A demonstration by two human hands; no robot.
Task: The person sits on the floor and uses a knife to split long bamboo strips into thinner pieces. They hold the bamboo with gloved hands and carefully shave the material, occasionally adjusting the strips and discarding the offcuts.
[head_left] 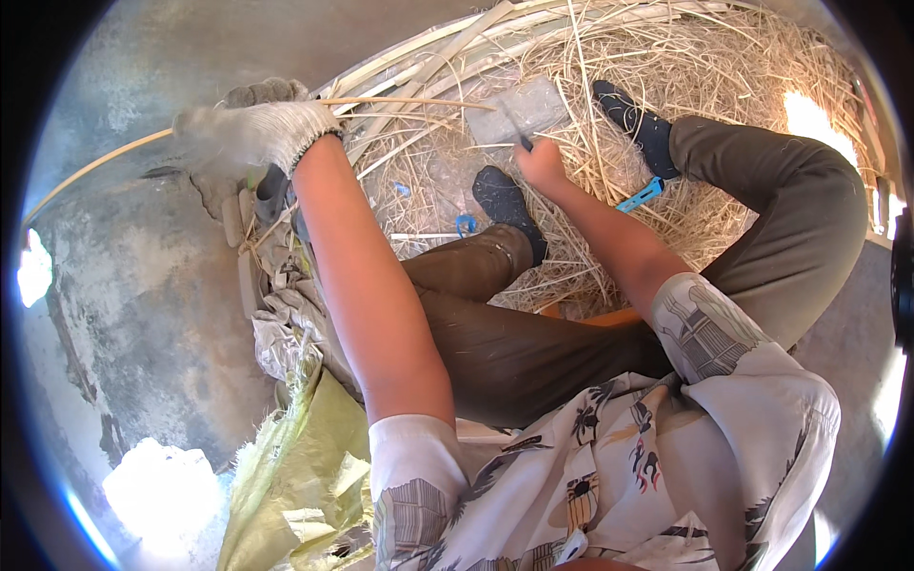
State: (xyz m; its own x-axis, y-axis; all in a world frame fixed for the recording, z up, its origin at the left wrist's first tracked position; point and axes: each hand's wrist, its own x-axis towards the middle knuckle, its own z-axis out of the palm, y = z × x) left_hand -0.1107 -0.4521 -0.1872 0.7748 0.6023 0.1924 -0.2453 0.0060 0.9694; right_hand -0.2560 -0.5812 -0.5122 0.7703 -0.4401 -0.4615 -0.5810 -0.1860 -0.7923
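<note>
My left hand (259, 128), in a pale knitted glove, is closed around a long, thin bamboo strip (405, 100). Part of the glove is smeared by motion. The strip bends away to the left wall on one side; its other end reaches over a flat grey block (541, 103). Bare and closed, my right hand (541, 166) grips a knife (525, 143) by its dark handle. The blade points toward the block, near the strip's end; whether it touches either one I cannot tell.
Straw-like shavings (705, 57) and long split strips (428, 62) cover the floor ahead. My feet in dark socks (505, 200) flank the work area. A light blue cutter (640, 195) lies by the right foot. A yellow-green woven sack (295, 476) is at lower left, beside a grey wall (143, 314).
</note>
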